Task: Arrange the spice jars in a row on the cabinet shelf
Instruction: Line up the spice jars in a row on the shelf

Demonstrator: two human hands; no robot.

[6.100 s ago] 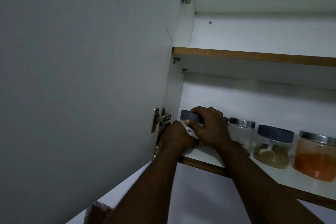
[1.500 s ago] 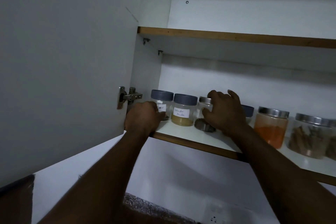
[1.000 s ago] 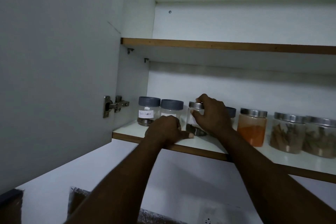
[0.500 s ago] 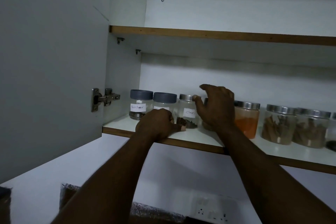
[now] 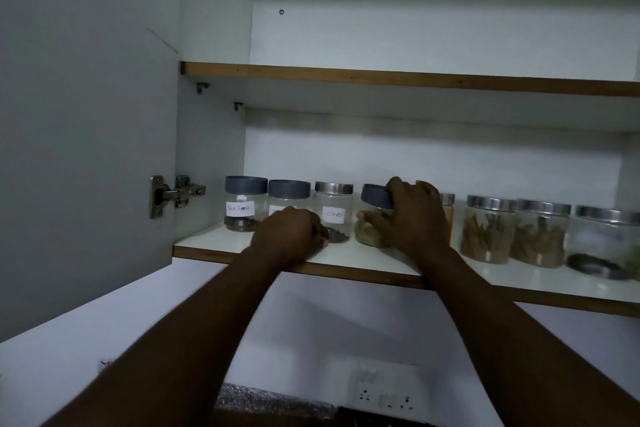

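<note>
Spice jars stand in a row on the white lower shelf (image 5: 377, 262). From the left come a grey-lidded "Black Pepper" jar (image 5: 245, 204), a second grey-lidded jar (image 5: 289, 193) and a steel-lidded "Cloves" jar (image 5: 334, 213). My right hand (image 5: 414, 218) grips the following jar, a grey-lidded one with tan powder (image 5: 374, 199), fingers over its lid and thumb low on its side. An orange-filled jar (image 5: 449, 215) peeks out behind that hand. My left hand (image 5: 289, 236) rests on the shelf in front of the second jar, fingers hidden.
Two steel-lidded jars of brown sticks (image 5: 486, 230) (image 5: 540, 234) and another jar (image 5: 606, 236) continue the row to the right. The open cabinet door (image 5: 86, 114) stands at the left on its hinge (image 5: 173, 194). An upper shelf (image 5: 381, 77) runs above. A wall socket (image 5: 384, 395) sits below.
My right hand has left the cloves jar, which now stands beside the second jar, and has taken hold of the grey-lidded jar to its right. The left hand stays on the shelf.
</note>
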